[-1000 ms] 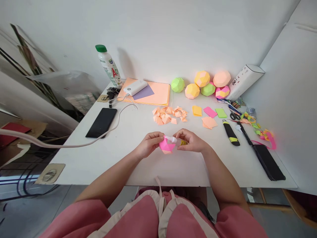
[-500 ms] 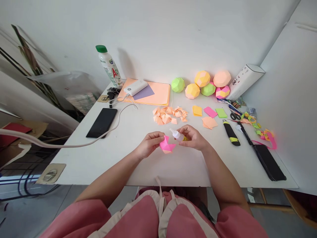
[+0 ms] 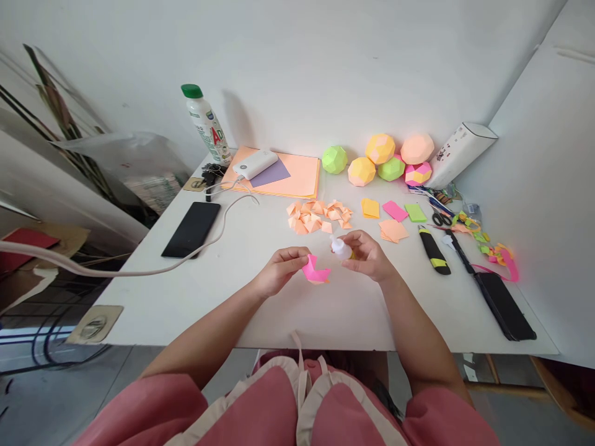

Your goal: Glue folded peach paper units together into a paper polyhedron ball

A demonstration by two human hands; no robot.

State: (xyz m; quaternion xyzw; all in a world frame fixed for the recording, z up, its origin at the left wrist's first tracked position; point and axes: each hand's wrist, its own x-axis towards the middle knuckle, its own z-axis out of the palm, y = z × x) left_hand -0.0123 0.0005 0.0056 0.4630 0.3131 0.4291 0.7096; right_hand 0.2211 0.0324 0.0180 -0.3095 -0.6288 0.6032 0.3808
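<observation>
Between the thumb and fingers of my left hand (image 3: 284, 271) is a folded pink paper piece (image 3: 316, 271) with some peach along its lower edge. My right hand (image 3: 367, 255) is closed around a small white glue bottle (image 3: 341, 249), whose nozzle points up and to the left. The nozzle is apart from the pink paper. Just beyond my hands lies a pile of folded peach paper pieces (image 3: 309, 217). Right of the pile are small stacks of yellow (image 3: 370, 208), pink (image 3: 395, 210), green (image 3: 415, 212) and peach paper (image 3: 393, 230).
Several faceted paper balls (image 3: 380, 148) sit against the wall. A box cutter (image 3: 434, 249), scissors (image 3: 441, 218), paper scraps (image 3: 504, 254) and a black case (image 3: 506, 305) are on the right. On the left are a phone (image 3: 191, 230), a cable (image 3: 226, 223), a power bank (image 3: 255, 163) and a bottle (image 3: 207, 129).
My right hand has drawn the glue bottle up and right, away from the pink paper. The paper has tilted slightly in my left hand.
</observation>
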